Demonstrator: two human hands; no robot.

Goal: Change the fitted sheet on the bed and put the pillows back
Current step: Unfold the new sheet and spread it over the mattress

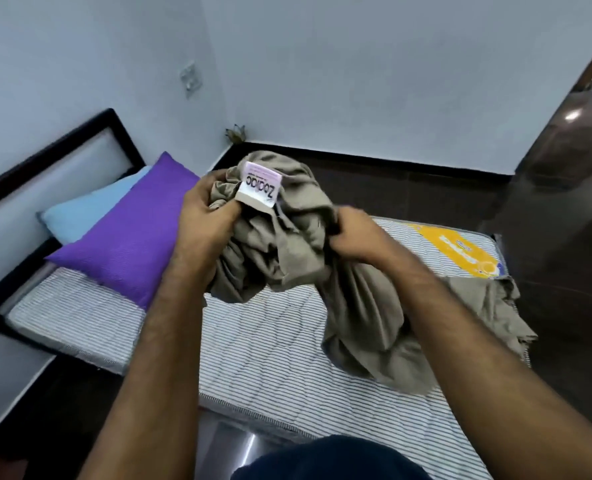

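Note:
A crumpled beige fitted sheet [350, 292] is bunched up above the bare striped mattress [270, 368]. My left hand [204, 216] grips the sheet near a white and pink brand label [260, 187]. My right hand [353, 233] grips another fold of the sheet a little to the right. The rest of the sheet trails down onto the mattress toward the right edge. A purple pillow [131, 237] lies on the mattress at the left, overlapping a light blue pillow [90, 209] by the headboard.
A black-framed headboard [55, 161] stands at the left against a pale wall. A yellow mattress label [460, 251] shows at the far right corner. Dark glossy floor surrounds the bed, with a dark wooden door [571, 150] at the right.

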